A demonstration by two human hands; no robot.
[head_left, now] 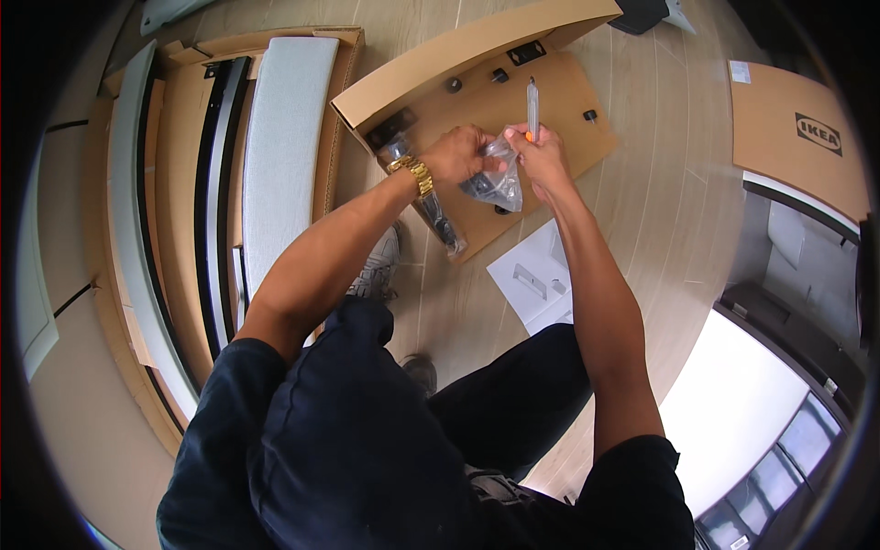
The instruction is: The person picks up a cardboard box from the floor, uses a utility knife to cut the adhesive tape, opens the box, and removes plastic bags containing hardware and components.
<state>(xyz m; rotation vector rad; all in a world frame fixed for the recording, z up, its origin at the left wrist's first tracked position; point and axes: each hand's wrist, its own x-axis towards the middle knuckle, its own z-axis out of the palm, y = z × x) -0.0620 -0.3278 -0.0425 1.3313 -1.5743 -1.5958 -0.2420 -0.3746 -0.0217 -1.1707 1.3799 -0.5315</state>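
Note:
A clear plastic bag (pixel 502 191) with dark contents hangs between my two hands, above a cardboard sheet (pixel 559 101). My left hand (pixel 458 154), with a gold watch at its wrist, pinches the bag's left side. My right hand (pixel 543 158) is closed around a utility knife (pixel 533 105) that points away from me, and its fingertips also grip the bag's upper edge. Beside my left wrist, a long plastic-wrapped dark part (pixel 442 225) lies on the cardboard. Small black round pieces (pixel 454 85) and a black plate (pixel 527 53) sit farther back on it.
A folded-up cardboard wall (pixel 477 55) stands behind the sheet. Nearer me, a printed instruction sheet (pixel 532 280) lies on the wood floor. At left, an open carton holds a pale padded panel (pixel 289 137) and black rails (pixel 220 183). Another cardboard box (pixel 793 119) is at right.

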